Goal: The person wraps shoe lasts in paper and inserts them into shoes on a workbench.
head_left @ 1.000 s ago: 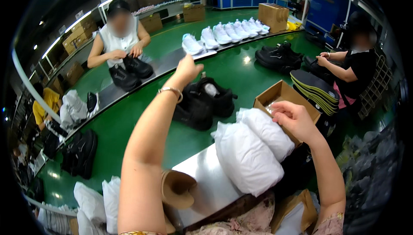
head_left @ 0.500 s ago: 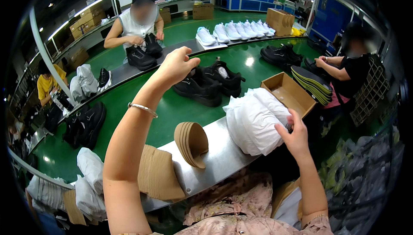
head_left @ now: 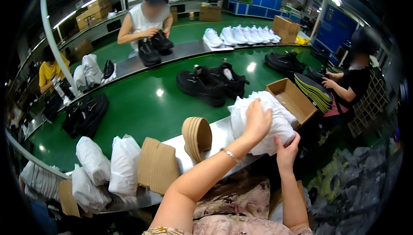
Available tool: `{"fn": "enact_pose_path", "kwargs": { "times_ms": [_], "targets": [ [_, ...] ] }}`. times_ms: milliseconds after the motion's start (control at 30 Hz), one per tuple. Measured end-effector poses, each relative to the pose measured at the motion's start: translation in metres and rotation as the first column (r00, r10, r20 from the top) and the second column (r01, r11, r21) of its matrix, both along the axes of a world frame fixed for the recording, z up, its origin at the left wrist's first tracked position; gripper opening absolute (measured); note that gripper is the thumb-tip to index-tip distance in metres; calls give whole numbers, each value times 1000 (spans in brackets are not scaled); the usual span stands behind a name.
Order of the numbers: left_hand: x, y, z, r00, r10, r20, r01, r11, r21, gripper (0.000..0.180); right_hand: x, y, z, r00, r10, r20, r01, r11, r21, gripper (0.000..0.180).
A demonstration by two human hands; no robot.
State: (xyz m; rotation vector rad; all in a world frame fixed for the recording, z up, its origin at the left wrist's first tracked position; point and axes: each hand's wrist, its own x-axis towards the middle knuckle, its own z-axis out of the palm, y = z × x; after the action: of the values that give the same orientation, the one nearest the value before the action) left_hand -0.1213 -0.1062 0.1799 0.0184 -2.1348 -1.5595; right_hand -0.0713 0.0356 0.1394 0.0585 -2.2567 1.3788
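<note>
A puffy, creased pile of white tissue paper lies on the metal ledge in front of me. My left hand is on top of it, fingers bent down into the paper; the fingertips are partly hidden. At the pile's near right edge, my right hand grips the paper between thumb and fingers. A curled stack of brown corrugated cardboard stands left of the pile. Beside that is a flatter stack of ribbed cardboard. An open brown box sits just beyond the paper.
On the green belt are black shoes, with more black shoes at left. White paper-wrapped bundles stand at near left. White sneakers line the far ledge. Insoles are stacked at right. Co-workers handle shoes across and at right.
My left hand has come down from over the belt onto the paper pile. My right hand has closed on the pile's edge. The view has shifted, showing another wrapped bundle at left.
</note>
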Motion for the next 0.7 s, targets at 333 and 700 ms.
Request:
{"fn": "enact_pose_path", "kwargs": {
  "times_ms": [333,700],
  "targets": [
    [12,-9,45,952,-265,-152,282,571,771,69,20,-30,52,935,43,-352,-106,981,-160,63],
    [-18,-77,75,892,-451,-43,246,403,881,34,-14,-87,85,931,301,-207,-365,764,-532,41]
  ]
}}
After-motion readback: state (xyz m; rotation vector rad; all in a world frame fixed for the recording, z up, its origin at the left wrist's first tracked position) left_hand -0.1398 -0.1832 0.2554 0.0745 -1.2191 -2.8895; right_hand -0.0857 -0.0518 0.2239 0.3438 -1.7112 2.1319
